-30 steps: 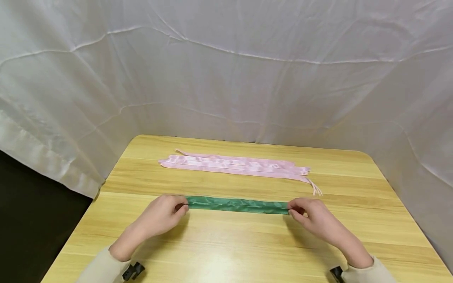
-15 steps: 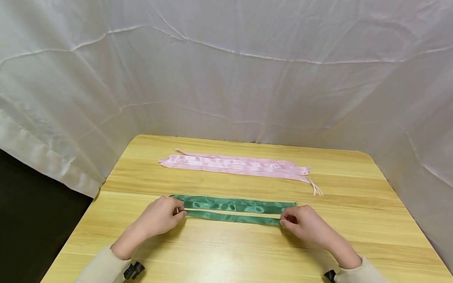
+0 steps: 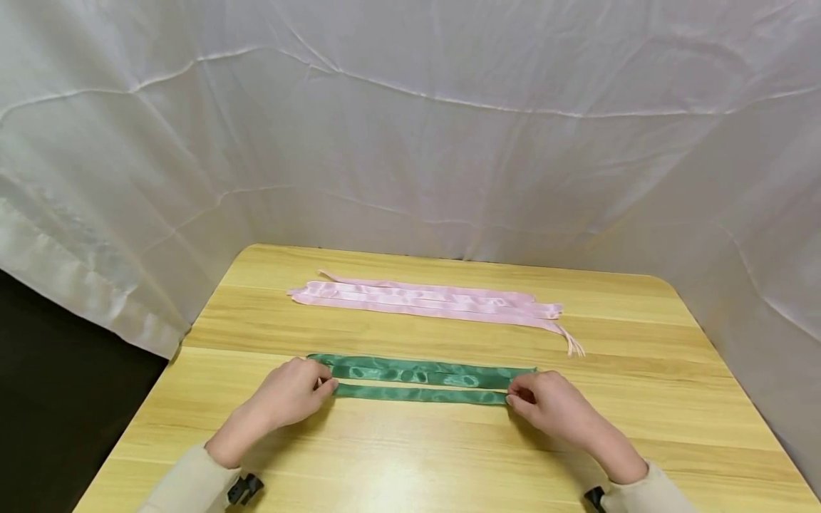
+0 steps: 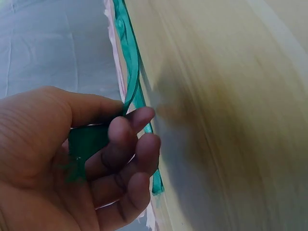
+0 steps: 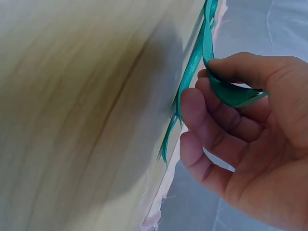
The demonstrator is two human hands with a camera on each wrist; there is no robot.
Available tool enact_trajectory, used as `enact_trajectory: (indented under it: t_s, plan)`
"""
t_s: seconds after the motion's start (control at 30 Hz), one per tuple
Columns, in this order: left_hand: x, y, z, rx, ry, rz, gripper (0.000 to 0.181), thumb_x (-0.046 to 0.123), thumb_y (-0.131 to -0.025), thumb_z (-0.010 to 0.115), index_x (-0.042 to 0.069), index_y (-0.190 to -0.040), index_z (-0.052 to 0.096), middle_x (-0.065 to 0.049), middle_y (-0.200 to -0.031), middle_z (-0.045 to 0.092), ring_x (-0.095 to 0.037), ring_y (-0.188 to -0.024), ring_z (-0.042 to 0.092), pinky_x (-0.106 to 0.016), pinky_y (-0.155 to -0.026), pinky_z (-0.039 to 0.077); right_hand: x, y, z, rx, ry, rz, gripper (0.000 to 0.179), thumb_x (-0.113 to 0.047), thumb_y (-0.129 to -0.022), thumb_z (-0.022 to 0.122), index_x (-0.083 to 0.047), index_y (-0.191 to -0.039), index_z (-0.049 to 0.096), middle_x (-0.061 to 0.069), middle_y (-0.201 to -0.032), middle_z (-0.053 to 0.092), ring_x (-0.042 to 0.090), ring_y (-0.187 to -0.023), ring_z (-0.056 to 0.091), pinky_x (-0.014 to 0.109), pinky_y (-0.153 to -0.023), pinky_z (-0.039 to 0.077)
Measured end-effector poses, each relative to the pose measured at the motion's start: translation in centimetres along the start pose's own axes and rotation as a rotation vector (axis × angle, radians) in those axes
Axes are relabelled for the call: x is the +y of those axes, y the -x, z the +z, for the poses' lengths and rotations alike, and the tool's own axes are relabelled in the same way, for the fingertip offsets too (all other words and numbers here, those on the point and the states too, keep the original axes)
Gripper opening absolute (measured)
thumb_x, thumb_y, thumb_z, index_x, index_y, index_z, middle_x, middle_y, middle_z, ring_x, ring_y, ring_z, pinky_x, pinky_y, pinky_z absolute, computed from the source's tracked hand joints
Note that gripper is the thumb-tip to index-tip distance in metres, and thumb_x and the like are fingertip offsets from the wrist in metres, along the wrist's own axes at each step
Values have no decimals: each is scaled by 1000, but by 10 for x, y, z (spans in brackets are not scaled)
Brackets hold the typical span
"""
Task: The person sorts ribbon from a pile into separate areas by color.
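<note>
A narrow green satin ribbon stretches level between both hands, in front of wider green ribbons that lie side by side on the table. My left hand pinches its left end between thumb and forefinger; in the left wrist view a frayed green tail hangs inside the palm. At the other end my right hand pinches the ribbon the same way, and the right wrist view shows its loose end curling under the thumb. The other fingers are bent loosely.
Behind the green ribbons lies a row of pink satin ribbons, with frayed threads at the right end. The wooden table reaches back to a white curtain. A dark area lies off the table's left side.
The held green ribbon has come toward me, out from over the other green ribbons, which now show behind it. The right hand has shifted slightly left and nearer. Pink ribbons stay put.
</note>
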State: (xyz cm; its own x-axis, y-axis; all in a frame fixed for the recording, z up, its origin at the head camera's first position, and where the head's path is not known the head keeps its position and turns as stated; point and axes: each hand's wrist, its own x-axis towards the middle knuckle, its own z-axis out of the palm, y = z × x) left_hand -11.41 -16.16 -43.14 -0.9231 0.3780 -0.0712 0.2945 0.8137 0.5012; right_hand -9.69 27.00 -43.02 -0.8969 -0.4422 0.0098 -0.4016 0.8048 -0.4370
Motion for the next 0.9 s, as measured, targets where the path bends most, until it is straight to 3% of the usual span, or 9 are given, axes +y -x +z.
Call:
enact_trajectory:
  t_s: [0.17, 0.33, 0.57, 0.73, 0.9]
  plan:
    - [-2, -3, 3, 27, -58, -8, 38, 16, -100, 71, 20, -65, 56, 7, -61, 48, -9, -57, 41, -25, -53, 33, 1, -1, 1, 8, 48, 7, 7, -12, -96, 75, -17, -91, 78, -14, -76, 66, -2, -63, 44, 21, -60, 40]
    - [-3, -3, 7, 58, -131, -10, 44, 18, -98, 74, 19, -63, 48, 6, -59, 38, -10, -56, 37, -26, -52, 30, 3, 0, 2, 19, 90, 10, 7, -12, -94, 76, -18, -90, 76, -14, -76, 64, -1, -65, 44, 22, -60, 40]
    - [-2, -1, 9, 234, -375, 36, 35, 28, -88, 86, 14, -72, 58, 0, -59, 52, -16, -53, 52, -34, -44, 41, 1, 3, -5, 28, 113, 84, 7, -11, -91, 79, -16, -95, 75, -12, -79, 62, 2, -69, 48, 23, -61, 42]
    - [-1, -6, -4, 300, -396, 39, 33, 30, -91, 83, 9, -79, 61, 0, -55, 46, -14, -48, 43, -29, -40, 34, 6, 3, -27, 72, 105, 86, 11, -9, -91, 78, -8, -102, 77, -5, -87, 68, 7, -77, 57, 28, -66, 50]
    - [2, -27, -26, 384, -349, 43, 25, 26, -98, 76, 2, -93, 68, -7, -62, 57, -19, -50, 52, -33, -42, 40, 11, -14, -52, 195, 92, 63, 16, -13, -100, 71, -1, -110, 75, 14, -108, 72, 33, -96, 69, 51, -81, 58]
